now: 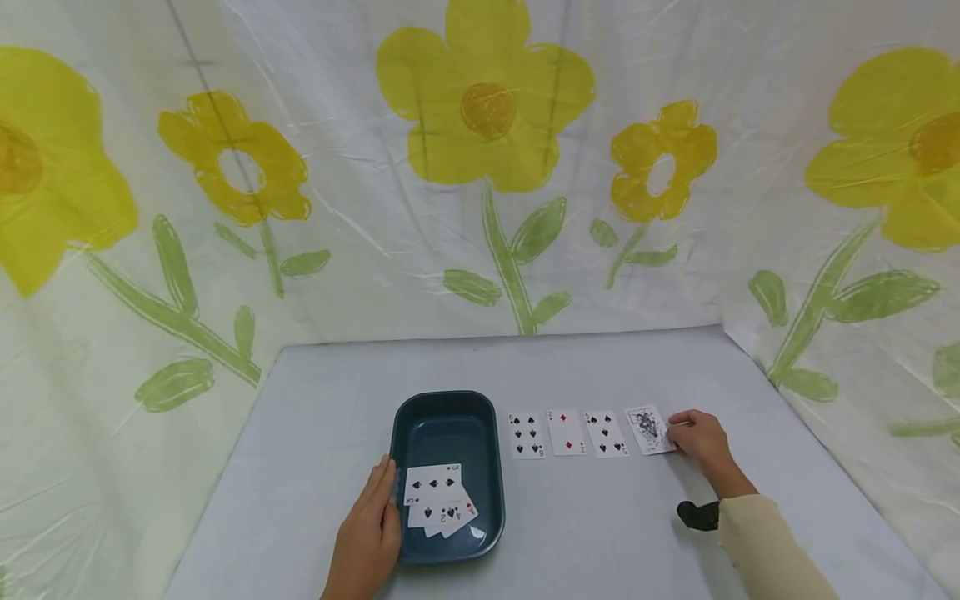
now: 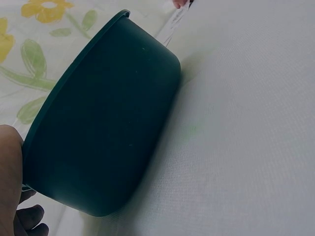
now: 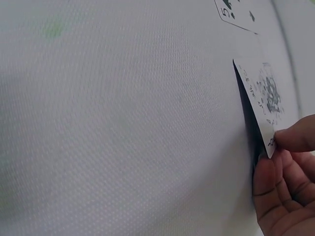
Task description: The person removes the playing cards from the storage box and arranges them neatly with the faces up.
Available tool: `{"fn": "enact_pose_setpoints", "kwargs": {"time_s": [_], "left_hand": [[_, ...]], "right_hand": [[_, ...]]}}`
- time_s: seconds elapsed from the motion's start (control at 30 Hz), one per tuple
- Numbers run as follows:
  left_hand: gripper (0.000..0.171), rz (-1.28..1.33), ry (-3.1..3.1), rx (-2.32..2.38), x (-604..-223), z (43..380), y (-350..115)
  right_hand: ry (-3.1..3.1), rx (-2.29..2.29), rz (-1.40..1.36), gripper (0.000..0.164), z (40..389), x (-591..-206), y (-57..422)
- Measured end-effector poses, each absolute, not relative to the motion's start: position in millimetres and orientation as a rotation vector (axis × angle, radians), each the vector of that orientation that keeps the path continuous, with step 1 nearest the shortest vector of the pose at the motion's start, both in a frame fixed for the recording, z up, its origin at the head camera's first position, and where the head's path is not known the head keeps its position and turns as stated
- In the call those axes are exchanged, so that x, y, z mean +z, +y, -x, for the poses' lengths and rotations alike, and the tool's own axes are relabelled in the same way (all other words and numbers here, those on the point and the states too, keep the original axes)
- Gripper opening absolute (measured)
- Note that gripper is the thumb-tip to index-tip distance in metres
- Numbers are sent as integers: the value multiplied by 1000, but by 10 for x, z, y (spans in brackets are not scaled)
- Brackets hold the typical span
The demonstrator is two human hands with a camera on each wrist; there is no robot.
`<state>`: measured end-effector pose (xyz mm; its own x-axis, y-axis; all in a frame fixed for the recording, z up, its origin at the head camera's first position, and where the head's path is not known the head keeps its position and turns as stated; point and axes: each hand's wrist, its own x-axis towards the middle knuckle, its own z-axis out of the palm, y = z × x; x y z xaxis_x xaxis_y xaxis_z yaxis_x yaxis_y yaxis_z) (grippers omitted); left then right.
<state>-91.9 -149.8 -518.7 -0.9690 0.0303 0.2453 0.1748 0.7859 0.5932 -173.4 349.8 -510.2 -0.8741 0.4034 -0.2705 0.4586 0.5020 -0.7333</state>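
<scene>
My right hand [image 1: 702,442] pinches the near right corner of a joker playing card [image 1: 648,427] between thumb and fingers. Seen from the right wrist, that card [image 3: 263,98] is tilted, its near edge lifted off the table. To its left, in a row, lie a five of spades [image 1: 606,434], a two of diamonds [image 1: 566,432] and a six of spades [image 1: 527,436], all face up. With fingers extended, my left hand [image 1: 367,529] rests against the left side of a dark teal tray [image 1: 497,483]. Several overlapping playing cards [image 1: 435,485] lie face up inside it.
The table [image 1: 585,533] has a pale cloth-like surface. A hanging sheet [image 1: 360,250] with painted yellow flowers surrounds its back and sides. A small black object [image 1: 697,515] sits beside the right sleeve [image 1: 768,542].
</scene>
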Motion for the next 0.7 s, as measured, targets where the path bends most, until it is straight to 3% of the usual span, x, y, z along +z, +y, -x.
{"fn": "enact_pose_setpoints", "kwargs": {"time_s": [0.7], "left_hand": [[49,189,-2718,-925,-5195,914,-1510]], "right_hand": [[2648,-1364,-823,40,1710,-5109,3495]]}}
